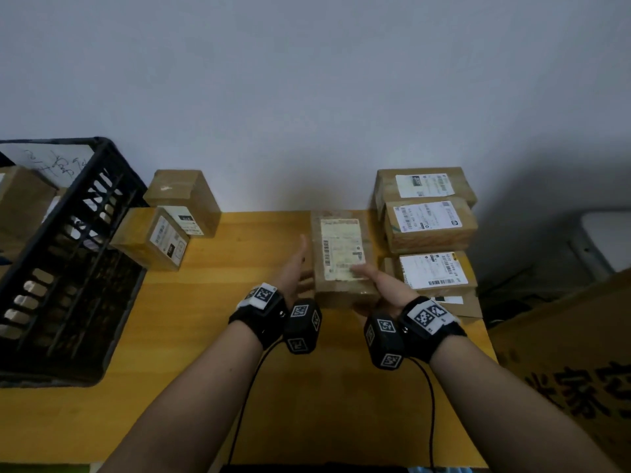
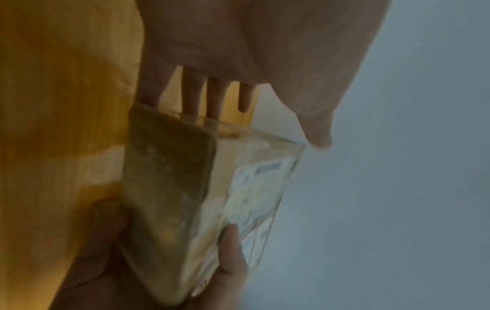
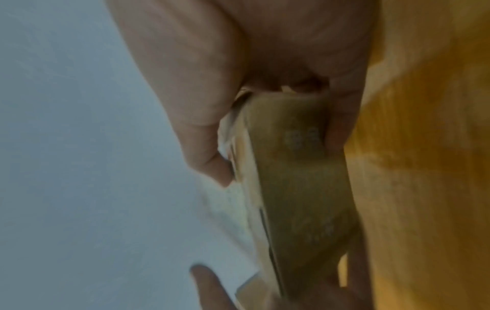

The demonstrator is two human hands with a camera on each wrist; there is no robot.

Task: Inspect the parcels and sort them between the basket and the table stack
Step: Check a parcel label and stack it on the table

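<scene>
A brown cardboard parcel (image 1: 341, 257) with a yellowed label on top hangs above the middle of the wooden table (image 1: 222, 319). My right hand (image 1: 372, 278) grips its near right corner, thumb (image 3: 209, 165) on the label and fingers (image 3: 342, 125) behind. My left hand (image 1: 295, 268) lies along its left side with straight fingers (image 2: 191, 98) reaching the parcel's (image 2: 169, 199) edge, thumb clear. At the left stands the black slatted basket (image 1: 68, 254) with parcels inside. The table stack (image 1: 430, 227) of labelled parcels stands at the right.
Two more brown parcels (image 1: 184, 199) (image 1: 153, 238) sit beside the basket at the back left. A large printed cardboard box (image 1: 563, 363) stands off the table's right edge. A grey wall runs behind the table.
</scene>
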